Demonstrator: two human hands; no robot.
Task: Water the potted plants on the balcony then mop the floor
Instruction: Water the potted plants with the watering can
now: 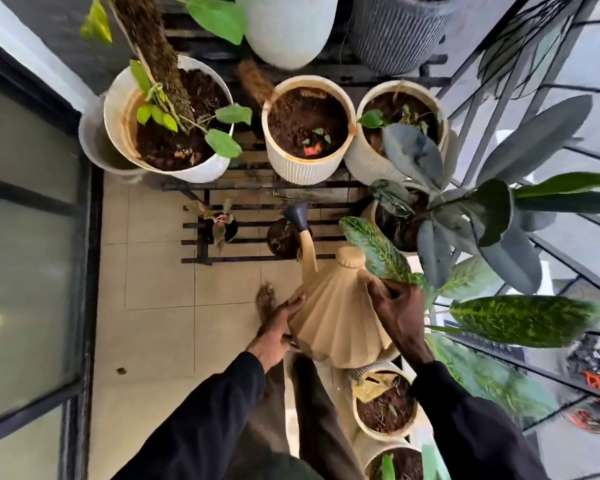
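A beige ribbed watering can (336, 313) is held in front of me. Its long spout ends in a dark grey rose (298, 214) that points down over a small dark pot (284, 239) on the low black rack (222, 259). My right hand (400, 317) grips the can's handle at its right side. My left hand (279, 329) lies against the can's left flank with straight fingers. White ribbed pots with soil stand beyond: one with a pole and green leaves (168, 117), a middle one (307, 128), a right one (400, 123).
A metal railing (520, 362) runs along the right, with large dark and speckled leaves (527, 320) overhanging it. Two white pots (383, 405) stand by my right leg. A dark-framed glass door (32, 237) fills the left. Beige floor tiles (160, 323) lie below; my bare foot (265, 299) shows.
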